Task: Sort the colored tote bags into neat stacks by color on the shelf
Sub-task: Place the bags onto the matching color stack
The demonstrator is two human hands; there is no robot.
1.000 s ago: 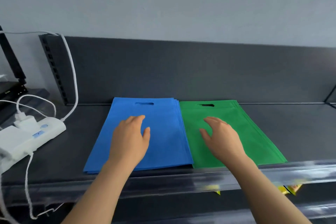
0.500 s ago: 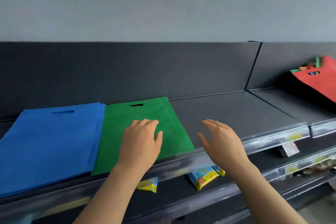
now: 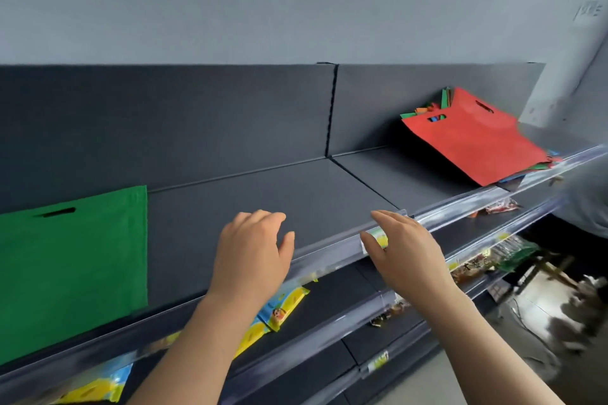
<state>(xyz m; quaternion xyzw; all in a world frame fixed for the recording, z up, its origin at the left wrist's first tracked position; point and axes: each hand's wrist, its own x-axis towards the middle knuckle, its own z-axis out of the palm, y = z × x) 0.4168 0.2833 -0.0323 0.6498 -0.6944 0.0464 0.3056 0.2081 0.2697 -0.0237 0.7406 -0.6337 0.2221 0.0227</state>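
Fetch the red bag [image 3: 473,141], far right.
Your left hand [image 3: 253,251] and right hand [image 3: 406,251] hover empty, fingers loose; lift it flat.

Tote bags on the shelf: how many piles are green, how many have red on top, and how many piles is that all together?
Green pile: 1
Pile with a red bag on top: 1 (green, orange and blue edges poke out from under it, so it is mixed)
Total: 2 piles
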